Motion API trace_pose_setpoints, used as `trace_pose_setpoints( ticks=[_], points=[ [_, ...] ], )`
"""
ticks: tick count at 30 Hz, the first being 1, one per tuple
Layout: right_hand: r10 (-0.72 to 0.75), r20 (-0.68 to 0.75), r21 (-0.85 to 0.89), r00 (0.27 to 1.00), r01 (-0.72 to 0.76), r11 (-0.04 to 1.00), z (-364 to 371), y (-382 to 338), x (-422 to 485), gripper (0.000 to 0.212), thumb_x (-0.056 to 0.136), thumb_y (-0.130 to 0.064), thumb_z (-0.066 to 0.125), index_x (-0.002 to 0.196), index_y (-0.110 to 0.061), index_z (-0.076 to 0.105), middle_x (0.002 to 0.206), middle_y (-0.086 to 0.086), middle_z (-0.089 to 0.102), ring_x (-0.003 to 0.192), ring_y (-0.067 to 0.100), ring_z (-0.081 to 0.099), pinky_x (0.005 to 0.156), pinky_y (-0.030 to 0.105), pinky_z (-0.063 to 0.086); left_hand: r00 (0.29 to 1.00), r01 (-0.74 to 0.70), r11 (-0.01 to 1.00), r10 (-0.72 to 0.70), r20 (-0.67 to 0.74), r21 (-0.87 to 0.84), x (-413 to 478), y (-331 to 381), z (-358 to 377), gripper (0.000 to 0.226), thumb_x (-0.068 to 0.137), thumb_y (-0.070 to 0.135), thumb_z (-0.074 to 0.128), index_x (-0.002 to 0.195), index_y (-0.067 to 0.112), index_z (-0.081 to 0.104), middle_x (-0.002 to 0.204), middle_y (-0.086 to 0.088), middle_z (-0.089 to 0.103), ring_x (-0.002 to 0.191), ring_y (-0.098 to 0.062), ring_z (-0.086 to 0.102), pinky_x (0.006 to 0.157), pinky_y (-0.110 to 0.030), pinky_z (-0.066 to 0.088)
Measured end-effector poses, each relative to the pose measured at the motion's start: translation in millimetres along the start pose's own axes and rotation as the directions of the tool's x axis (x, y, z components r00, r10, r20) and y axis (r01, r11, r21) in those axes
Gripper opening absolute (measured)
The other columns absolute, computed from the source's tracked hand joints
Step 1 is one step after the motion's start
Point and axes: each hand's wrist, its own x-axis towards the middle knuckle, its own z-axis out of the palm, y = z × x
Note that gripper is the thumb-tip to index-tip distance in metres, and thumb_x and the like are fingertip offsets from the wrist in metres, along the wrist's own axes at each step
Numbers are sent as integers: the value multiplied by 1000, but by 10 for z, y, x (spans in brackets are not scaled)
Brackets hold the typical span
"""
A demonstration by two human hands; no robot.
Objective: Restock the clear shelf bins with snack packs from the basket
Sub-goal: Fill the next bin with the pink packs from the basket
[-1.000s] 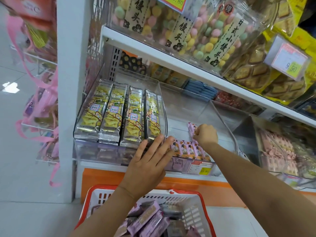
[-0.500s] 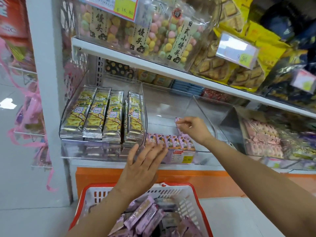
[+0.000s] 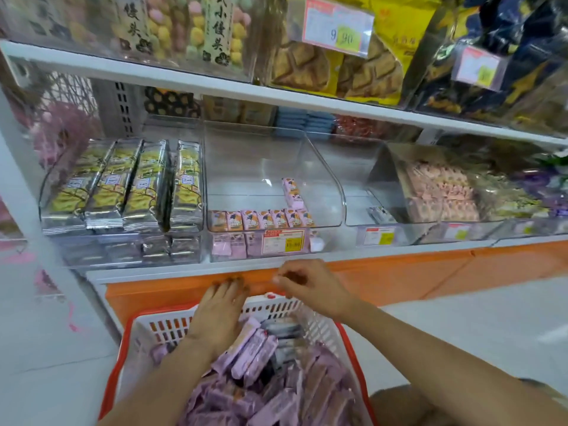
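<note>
Grip check, head view: left hand (image 3: pixel 218 312) flat, empty, above basket (image 3: pixel 138 336); right hand (image 3: pixel 307 287) curled, blur hid contents. Packs (image 3: pixel 261 358) lay in basket. Advice: grab several aligned, fill bin (image 3: pixel 246 167) behind front row.

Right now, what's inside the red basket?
A heap of purple snack packs fills the basket, with a few darker grey packs near the far end. The left hand and forearm cover part of the heap, and the basket's bottom is hidden under it.
</note>
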Motion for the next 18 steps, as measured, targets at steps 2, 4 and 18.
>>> trace_pose_setpoints(
  ticks=[2,4,18],
  points=[
    [103,99,-81,990,-95,992,211,303,-152,20,95,-25,64,92,-7,73,69,-8,62,60,-3,55,63,11,38,998,47,999,-48,28,21,-17,19,109,75,54,45,91,117,9,69,122,-13,63,112,-34,57,97,-49,42],
    [227,185,-179,956,-195,964,403,563,-285,18,93,-25,66,100,-10,72,75,-10,61,68,-1,59,69,12,37,997,79,997,-79,22,11,-25,63,165,74,66,47,85,127,9,65,128,-13,62,119,-35,58,101,-54,44],
    [563,419,-458,712,-370,808,736,1021,-442,16,87,-27,72,95,-14,67,96,6,64,88,20,59,73,30,44,994,79,997,-80,-78,-9,-44,42,299,80,76,40,80,143,9,51,144,-12,52,133,-34,49,112,-54,24]
  ],
)
